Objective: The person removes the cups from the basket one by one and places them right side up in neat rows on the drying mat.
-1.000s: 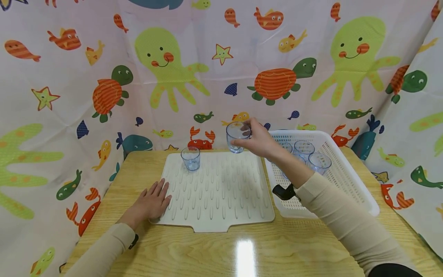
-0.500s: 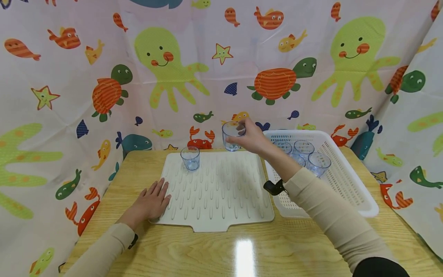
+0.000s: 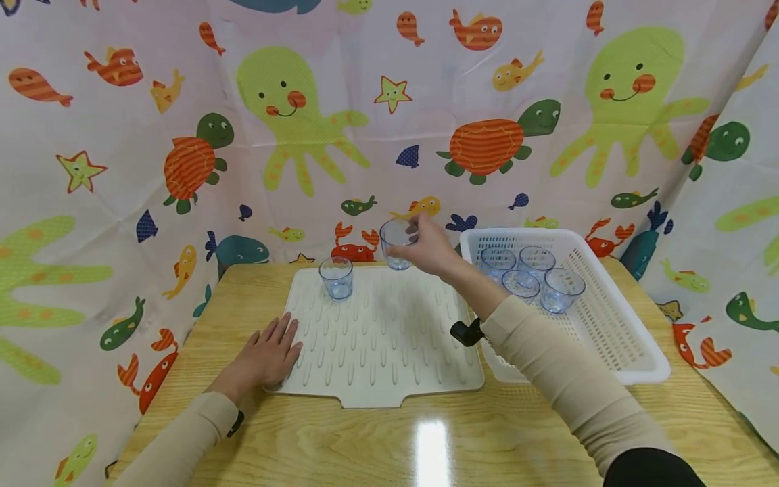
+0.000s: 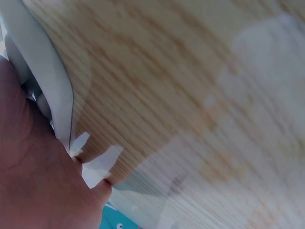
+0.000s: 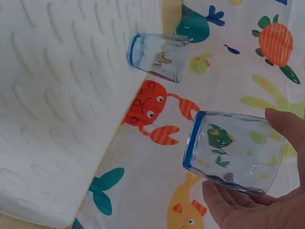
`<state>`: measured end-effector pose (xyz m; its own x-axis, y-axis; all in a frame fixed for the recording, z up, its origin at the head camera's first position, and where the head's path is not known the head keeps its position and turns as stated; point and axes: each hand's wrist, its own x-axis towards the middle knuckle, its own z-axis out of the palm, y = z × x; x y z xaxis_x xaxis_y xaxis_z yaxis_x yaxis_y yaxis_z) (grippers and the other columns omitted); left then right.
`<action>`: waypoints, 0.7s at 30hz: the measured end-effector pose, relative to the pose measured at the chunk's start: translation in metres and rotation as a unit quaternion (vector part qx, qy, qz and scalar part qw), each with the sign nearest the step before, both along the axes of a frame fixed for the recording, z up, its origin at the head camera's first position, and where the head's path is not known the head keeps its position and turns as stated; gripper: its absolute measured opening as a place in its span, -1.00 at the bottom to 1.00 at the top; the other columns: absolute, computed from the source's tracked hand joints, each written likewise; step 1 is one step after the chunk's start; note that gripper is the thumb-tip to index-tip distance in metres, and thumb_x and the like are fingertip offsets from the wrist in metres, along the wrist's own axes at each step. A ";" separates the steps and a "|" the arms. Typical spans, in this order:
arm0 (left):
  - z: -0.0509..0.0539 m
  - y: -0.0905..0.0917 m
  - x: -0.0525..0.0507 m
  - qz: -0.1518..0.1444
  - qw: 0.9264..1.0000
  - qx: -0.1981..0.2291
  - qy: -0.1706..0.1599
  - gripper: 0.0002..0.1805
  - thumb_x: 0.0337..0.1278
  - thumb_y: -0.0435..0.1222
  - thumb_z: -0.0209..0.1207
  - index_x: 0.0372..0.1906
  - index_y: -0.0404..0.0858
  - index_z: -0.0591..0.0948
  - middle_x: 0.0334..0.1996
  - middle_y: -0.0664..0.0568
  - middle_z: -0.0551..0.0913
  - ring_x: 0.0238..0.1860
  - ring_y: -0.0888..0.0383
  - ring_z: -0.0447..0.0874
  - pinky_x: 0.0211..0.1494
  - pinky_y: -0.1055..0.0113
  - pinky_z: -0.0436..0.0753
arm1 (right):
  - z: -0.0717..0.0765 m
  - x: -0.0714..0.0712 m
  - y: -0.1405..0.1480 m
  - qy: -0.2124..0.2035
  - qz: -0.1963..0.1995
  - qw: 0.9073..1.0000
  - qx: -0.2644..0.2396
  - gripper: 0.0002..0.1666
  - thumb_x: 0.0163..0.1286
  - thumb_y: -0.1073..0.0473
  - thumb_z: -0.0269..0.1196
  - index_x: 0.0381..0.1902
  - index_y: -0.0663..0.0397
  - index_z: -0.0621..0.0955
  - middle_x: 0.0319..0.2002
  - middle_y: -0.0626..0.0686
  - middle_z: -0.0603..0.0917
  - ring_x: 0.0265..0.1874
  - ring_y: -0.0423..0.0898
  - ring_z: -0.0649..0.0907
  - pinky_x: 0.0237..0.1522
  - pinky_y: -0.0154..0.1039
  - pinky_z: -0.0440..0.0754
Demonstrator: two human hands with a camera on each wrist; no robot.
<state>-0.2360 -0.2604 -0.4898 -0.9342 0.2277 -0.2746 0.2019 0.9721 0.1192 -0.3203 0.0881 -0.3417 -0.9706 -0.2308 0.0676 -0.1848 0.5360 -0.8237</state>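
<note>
In the head view my right hand (image 3: pixel 426 249) holds a clear bluish glass (image 3: pixel 395 245) upright in the air over the back of a white ribbed draining board (image 3: pixel 377 345). The right wrist view shows thumb and fingers on either side of this glass near its rim, its thick blue base apart from the board. A second, similar glass (image 3: pixel 337 279) stands upright on the board's back left part. My left hand (image 3: pixel 270 352) lies flat with straight fingers on the board's left edge. In the left wrist view, part of that hand (image 4: pixel 43 176) shows beside the board's edge (image 4: pixel 59 90).
A white perforated basket (image 3: pixel 654 372) sits right of the board, with several similar glasses (image 3: pixel 561 291) toward its back left. The wooden table (image 3: pixel 304 439) bears everything. Behind it hangs a curtain (image 3: pixel 389 155) printed with sea animals.
My right hand has carried the glass leftward, toward the standing glass. More of the basket's glasses show from behind the arm. The left hand stays in place.
</note>
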 end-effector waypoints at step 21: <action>0.002 0.000 0.002 0.001 1.000 0.000 -0.002 -0.24 0.64 0.04 -0.25 0.65 -0.33 -0.05 0.65 -0.27 -0.20 0.62 -0.33 -0.23 0.52 -0.40 -0.13 | -0.037 -0.012 -0.026 -0.014 -0.031 0.999 -0.015 -0.13 0.34 -0.02 0.44 0.39 0.23 0.27 0.33 0.25 0.46 0.26 0.20 0.51 0.24 0.10 0.57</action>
<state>-0.2344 -0.2605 -0.4878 -0.9332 0.2265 -0.2791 0.2000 0.9723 0.1207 -0.3320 0.0626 -0.3785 -0.9846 -0.1691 0.0453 -0.1283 0.5209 -0.8439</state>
